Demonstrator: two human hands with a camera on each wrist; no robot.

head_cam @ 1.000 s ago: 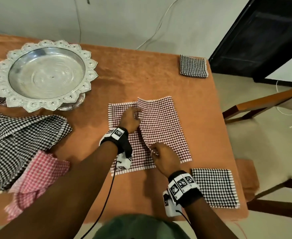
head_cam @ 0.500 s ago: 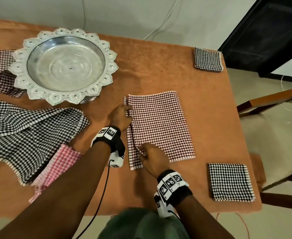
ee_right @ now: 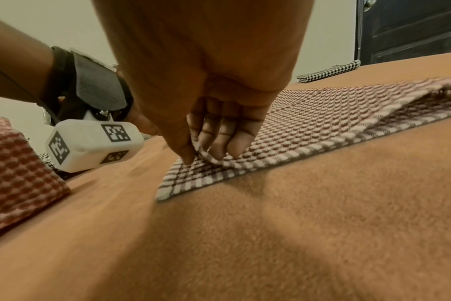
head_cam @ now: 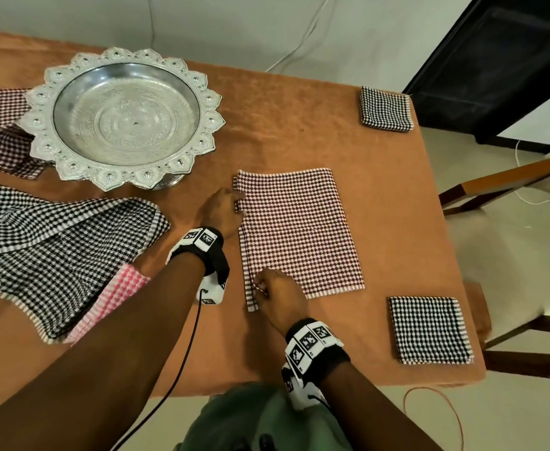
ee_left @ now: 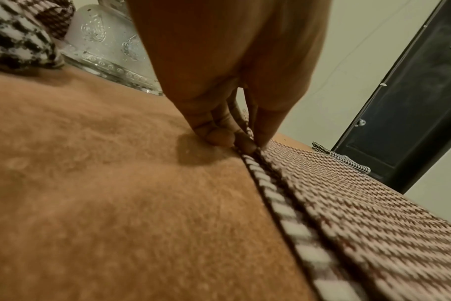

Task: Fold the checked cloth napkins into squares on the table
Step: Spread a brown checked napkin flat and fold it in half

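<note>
Orange-brown table point(head_cam: 299, 125), silver tray point(head_cam: 127, 115) at the far left. The maroon napkin point(head_cam: 299, 232) now lies doubled over, where a second ago its top layer was still swinging across. Left hand point(head_cam: 223, 211) pinches the far end of its left edge; fingertips point(ee_left: 241, 142) clamp the layers. Right hand point(head_cam: 280, 299) pinches the near-left corner, the upper layer not quite lined up with the lower. Right of that hand sits a folded black square point(head_cam: 429, 330); another point(head_cam: 385, 109) lies beyond.
</note>
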